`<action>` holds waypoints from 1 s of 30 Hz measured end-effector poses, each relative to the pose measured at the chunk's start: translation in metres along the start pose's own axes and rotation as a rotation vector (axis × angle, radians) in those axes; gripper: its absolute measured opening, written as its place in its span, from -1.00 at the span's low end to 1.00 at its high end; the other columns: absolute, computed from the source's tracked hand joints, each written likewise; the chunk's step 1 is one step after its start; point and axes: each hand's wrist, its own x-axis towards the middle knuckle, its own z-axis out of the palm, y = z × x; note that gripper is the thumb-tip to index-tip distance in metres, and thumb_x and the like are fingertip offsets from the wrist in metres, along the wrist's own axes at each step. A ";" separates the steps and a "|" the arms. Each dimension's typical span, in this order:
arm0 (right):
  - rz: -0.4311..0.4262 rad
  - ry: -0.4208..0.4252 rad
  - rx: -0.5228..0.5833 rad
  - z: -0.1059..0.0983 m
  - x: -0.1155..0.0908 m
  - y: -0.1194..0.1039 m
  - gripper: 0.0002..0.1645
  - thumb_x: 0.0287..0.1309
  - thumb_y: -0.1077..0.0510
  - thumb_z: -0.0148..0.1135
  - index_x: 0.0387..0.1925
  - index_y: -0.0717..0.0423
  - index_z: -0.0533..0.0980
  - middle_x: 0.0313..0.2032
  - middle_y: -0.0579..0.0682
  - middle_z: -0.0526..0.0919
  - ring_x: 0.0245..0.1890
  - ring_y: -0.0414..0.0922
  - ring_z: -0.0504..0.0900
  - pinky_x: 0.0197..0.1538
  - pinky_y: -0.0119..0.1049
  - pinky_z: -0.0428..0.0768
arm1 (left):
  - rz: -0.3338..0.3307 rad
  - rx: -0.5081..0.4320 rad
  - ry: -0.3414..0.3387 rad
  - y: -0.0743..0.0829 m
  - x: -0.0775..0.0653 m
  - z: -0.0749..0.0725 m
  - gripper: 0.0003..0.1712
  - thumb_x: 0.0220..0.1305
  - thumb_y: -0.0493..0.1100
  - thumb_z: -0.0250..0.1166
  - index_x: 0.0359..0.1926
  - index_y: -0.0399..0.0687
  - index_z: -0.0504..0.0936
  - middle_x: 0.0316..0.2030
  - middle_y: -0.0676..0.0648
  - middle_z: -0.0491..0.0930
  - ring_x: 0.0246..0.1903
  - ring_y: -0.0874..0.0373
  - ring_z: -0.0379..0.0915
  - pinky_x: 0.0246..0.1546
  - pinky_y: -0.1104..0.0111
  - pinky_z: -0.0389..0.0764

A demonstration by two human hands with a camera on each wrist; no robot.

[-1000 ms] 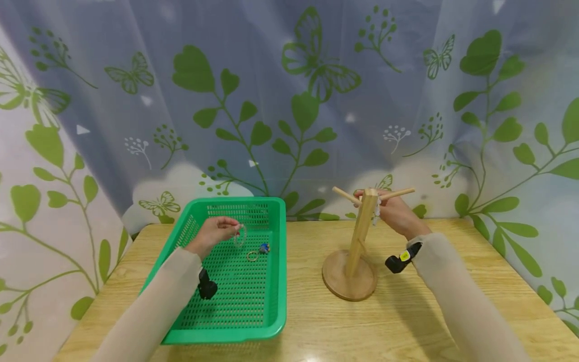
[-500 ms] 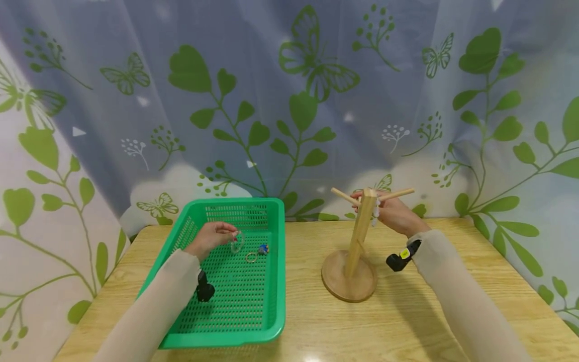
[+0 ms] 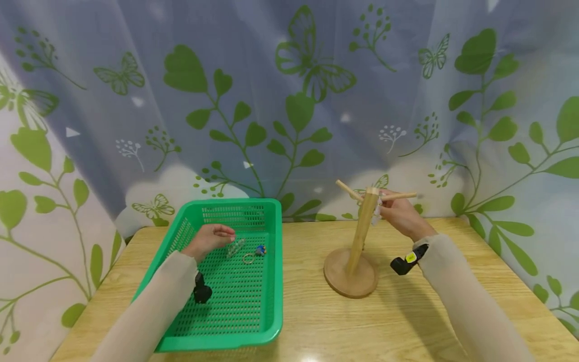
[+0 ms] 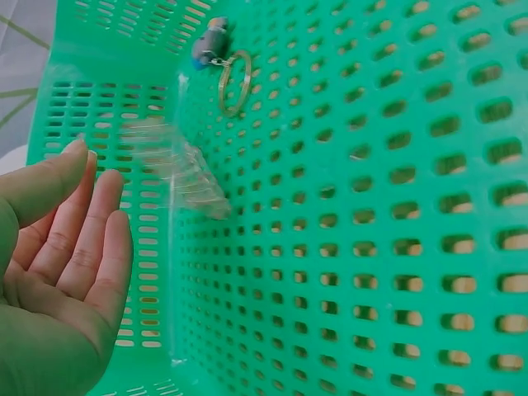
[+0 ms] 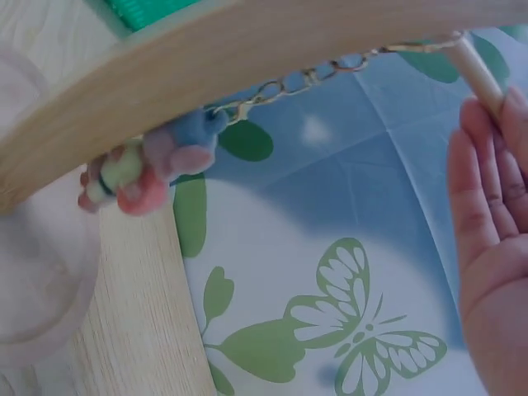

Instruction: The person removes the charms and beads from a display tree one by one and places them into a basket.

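Observation:
My left hand [image 3: 211, 240] hangs over the green basket [image 3: 277, 281] with its fingers loosely extended and nothing in them. Just beyond the fingertips is a clear bracelet [image 3: 236, 247], blurred in the left wrist view and apart from the hand. Farther along lies a blue keychain figure [image 4: 211, 43] with a gold ring [image 4: 236, 82]. My right hand [image 3: 400, 213] is behind the post of the wooden stand [image 3: 359, 239]; its thumb and fingers pinch a peg [image 5: 477, 68]. From that peg a keychain with a soft colourful figure [image 5: 157, 161] hangs by a chain.
The stand's round base [image 3: 341, 274] is on the wooden table [image 3: 307, 311], right of the basket. Two more pegs [image 3: 349, 191] stick out near its top. A patterned curtain [image 3: 253, 100] hangs behind the table.
My left hand has let go of the clear bracelet, which has dropped toward the basket floor. The stand has turned and shifted slightly right with my right hand on it.

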 end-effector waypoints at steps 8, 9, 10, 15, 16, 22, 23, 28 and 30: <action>-0.118 -0.019 0.170 0.003 -0.010 -0.003 -0.80 0.30 0.29 0.08 -0.19 -0.08 0.53 -0.23 -0.20 0.58 -0.25 -0.31 0.55 -0.20 -0.47 0.55 | 0.035 -0.036 -0.029 0.011 -0.004 -0.004 -0.56 0.30 -0.25 0.21 0.13 -0.41 0.43 0.02 -0.30 0.53 0.09 -0.22 0.40 0.14 0.00 0.41; -0.115 -0.008 0.174 0.004 -0.011 -0.004 -0.80 0.30 0.30 0.09 -0.21 -0.07 0.53 -0.23 -0.20 0.57 -0.25 -0.31 0.55 -0.19 -0.48 0.55 | 0.046 -0.040 -0.035 0.013 -0.005 -0.005 -0.55 0.30 -0.24 0.21 0.14 -0.41 0.42 0.04 -0.31 0.52 0.09 -0.21 0.40 0.15 0.00 0.40; -0.101 0.009 0.173 0.005 -0.012 -0.006 -0.80 0.29 0.31 0.10 -0.20 -0.07 0.53 -0.23 -0.20 0.57 -0.24 -0.31 0.56 -0.17 -0.47 0.56 | 0.054 -0.052 -0.038 0.015 -0.006 -0.006 -0.55 0.31 -0.23 0.21 0.14 -0.41 0.42 0.05 -0.31 0.51 0.09 -0.19 0.41 0.16 0.00 0.40; 0.030 0.077 0.094 0.009 -0.019 -0.014 -0.93 0.25 0.20 0.18 -0.24 0.09 0.48 -0.22 -0.17 0.57 -0.19 -0.27 0.58 -0.08 -0.41 0.56 | 0.095 -0.059 -0.064 0.032 -0.009 -0.010 -0.54 0.31 -0.17 0.22 0.14 -0.34 0.44 0.07 -0.26 0.51 0.02 0.00 0.49 0.16 0.08 0.42; 0.052 0.085 0.082 0.010 -0.020 -0.016 -0.87 0.23 0.17 0.21 -0.25 0.15 0.46 -0.22 -0.16 0.57 -0.18 -0.26 0.59 -0.07 -0.40 0.56 | 0.099 -0.058 -0.067 0.036 -0.009 -0.010 -0.54 0.30 -0.16 0.23 0.14 -0.32 0.45 0.05 -0.23 0.53 0.00 0.03 0.49 0.16 0.10 0.43; 0.076 0.142 0.067 0.017 -0.026 -0.022 -0.68 0.17 0.09 0.26 -0.28 0.28 0.42 -0.27 -0.19 0.59 -0.23 -0.29 0.63 -0.06 -0.42 0.56 | 0.124 -0.055 -0.106 0.060 -0.015 -0.005 -0.49 0.27 -0.07 0.27 0.15 -0.25 0.46 0.02 -0.13 0.55 0.01 0.06 0.48 0.13 0.17 0.46; 0.068 0.153 0.078 0.019 -0.027 -0.022 -0.70 0.17 0.10 0.26 -0.29 0.27 0.43 -0.30 -0.21 0.60 -0.25 -0.29 0.63 -0.08 -0.43 0.56 | 0.126 -0.050 -0.112 0.064 -0.017 -0.004 -0.48 0.27 -0.04 0.27 0.15 -0.23 0.46 0.02 -0.12 0.55 0.01 0.06 0.47 0.12 0.16 0.45; 0.008 0.203 0.153 0.029 -0.029 -0.022 -0.85 0.18 0.20 0.25 -0.29 0.20 0.47 -0.39 -0.24 0.65 -0.33 -0.31 0.64 -0.16 -0.44 0.61 | 0.130 -0.040 -0.123 0.081 -0.025 0.002 -0.50 0.23 0.02 0.30 0.12 -0.13 0.50 0.02 -0.09 0.55 0.02 0.06 0.46 0.12 0.16 0.44; -0.009 0.223 0.174 0.032 -0.030 -0.022 -0.87 0.17 0.21 0.26 -0.31 0.18 0.47 -0.39 -0.22 0.64 -0.35 -0.31 0.64 -0.18 -0.43 0.62 | 0.136 -0.039 -0.128 0.088 -0.029 0.005 -0.50 0.22 0.03 0.30 0.10 -0.11 0.51 0.02 -0.08 0.55 0.03 0.06 0.46 0.12 0.15 0.44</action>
